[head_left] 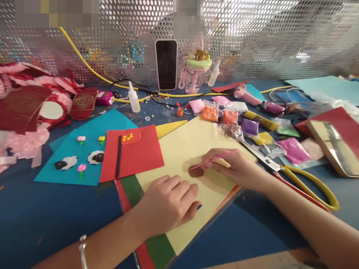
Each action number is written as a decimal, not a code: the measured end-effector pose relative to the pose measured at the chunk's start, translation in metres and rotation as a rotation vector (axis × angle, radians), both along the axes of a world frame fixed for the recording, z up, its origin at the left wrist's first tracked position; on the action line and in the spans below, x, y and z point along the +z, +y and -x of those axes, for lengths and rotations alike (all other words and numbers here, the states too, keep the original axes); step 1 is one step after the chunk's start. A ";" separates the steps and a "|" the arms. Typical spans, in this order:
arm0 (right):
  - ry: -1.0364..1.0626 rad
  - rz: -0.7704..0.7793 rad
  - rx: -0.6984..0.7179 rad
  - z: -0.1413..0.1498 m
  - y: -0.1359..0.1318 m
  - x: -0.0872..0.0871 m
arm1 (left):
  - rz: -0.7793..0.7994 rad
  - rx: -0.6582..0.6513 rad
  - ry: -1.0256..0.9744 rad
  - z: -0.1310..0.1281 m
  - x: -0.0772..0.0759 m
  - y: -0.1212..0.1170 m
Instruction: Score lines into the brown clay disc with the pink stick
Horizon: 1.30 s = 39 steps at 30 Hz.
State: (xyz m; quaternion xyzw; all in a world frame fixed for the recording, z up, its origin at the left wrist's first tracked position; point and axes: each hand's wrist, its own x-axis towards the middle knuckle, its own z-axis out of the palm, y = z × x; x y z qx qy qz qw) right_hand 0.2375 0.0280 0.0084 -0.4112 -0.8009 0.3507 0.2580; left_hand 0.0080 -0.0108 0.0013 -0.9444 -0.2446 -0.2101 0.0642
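Note:
My right hand (pixel 224 164) is closed in a pinch around a thin pink stick (pixel 220 157). The stick's tip touches a flat brown oval (pixel 196 171), apparently clay, on a pale yellow sheet (pixel 179 149). Palm down on the same sheet, my left hand (pixel 174 201) has its fingers curled under, and its inner side is hidden. A dark blue spot shows at its thumb tip. Beyond it lies a red card (pixel 140 153) with a black strip and a red patch of yellow flowers. A blue sheet (pixel 64 149) bears small clay sheep and tulips.
Large scissors (pixel 291 175) with yellow and red handles lie right of my right hand. Bagged coloured clay (pixel 249 127) clusters behind them. A phone (pixel 166 65), a lidded cup (pixel 195 74) and a glue bottle (pixel 134 98) stand along the perforated metal panel (pixel 123 45).

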 end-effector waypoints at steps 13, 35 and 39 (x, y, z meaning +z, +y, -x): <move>-0.042 -0.053 -0.004 0.001 -0.001 0.001 | 0.004 0.005 0.007 0.000 0.000 0.000; 0.002 -0.046 -0.007 0.001 -0.002 0.005 | -0.003 0.001 -0.025 0.001 -0.001 0.000; -0.008 -0.055 0.001 0.002 -0.002 0.004 | 0.001 0.002 -0.022 0.001 0.000 -0.001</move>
